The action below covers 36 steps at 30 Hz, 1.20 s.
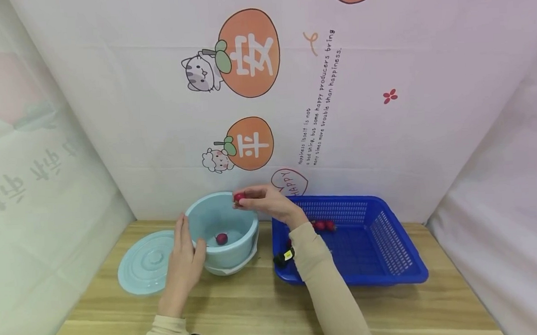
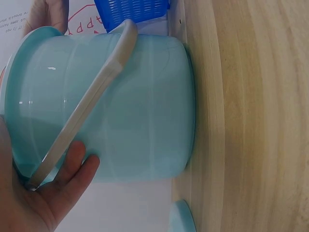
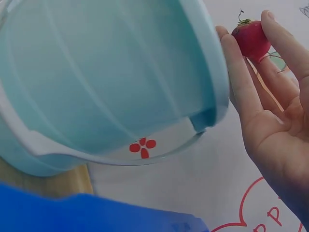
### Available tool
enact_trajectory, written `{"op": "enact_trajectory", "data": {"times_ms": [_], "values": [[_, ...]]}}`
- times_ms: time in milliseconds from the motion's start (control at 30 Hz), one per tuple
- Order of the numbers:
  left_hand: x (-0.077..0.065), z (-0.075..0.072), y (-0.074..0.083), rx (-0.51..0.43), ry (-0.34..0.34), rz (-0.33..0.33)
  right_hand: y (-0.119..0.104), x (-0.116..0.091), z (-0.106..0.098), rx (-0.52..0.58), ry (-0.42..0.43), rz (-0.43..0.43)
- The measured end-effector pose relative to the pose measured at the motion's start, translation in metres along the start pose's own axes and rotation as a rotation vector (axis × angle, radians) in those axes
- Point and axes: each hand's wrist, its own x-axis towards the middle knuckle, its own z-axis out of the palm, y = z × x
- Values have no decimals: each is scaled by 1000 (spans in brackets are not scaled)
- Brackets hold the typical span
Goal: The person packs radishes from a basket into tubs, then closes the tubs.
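My right hand pinches a red radish between thumb and fingertips, over the right part of the rim of a light blue bucket. Its green stub and thin root show in the right wrist view. Inside the bucket another radish lies on the bottom. My left hand rests against the bucket's left side with fingers fairly straight, close to the rim. In the left wrist view two of its fingertips lie by the outer wall, beside the pale handle, which hangs down along the bucket.
A blue plastic basket stands to the right, with several radishes near its back left, partly behind my right arm. Left of the bucket lies a round light blue lid on the wooden table. A printed cloth hangs behind.
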Motion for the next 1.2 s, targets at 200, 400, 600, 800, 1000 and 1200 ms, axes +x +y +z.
{"op": "enact_trajectory", "data": {"times_ms": [200, 400, 600, 800, 1000, 1200], "values": [[1, -3, 0, 2, -2, -1, 4, 1, 3, -7, 9, 58], [-1, -3, -2, -1, -1, 0, 5, 0, 4, 14, -6, 88], [-1, -3, -1, 1, 11, 10, 5, 3, 4, 2, -7, 108], [0, -3, -1, 4, 15, 11, 0, 6, 4, -60, -29, 130], [1, -3, -2, -8, 20, 8, -13, 12, 5, -241, -128, 178], [1, 1, -2, -11, 1, 5, -27, 19, 7, -442, -263, 203]]}}
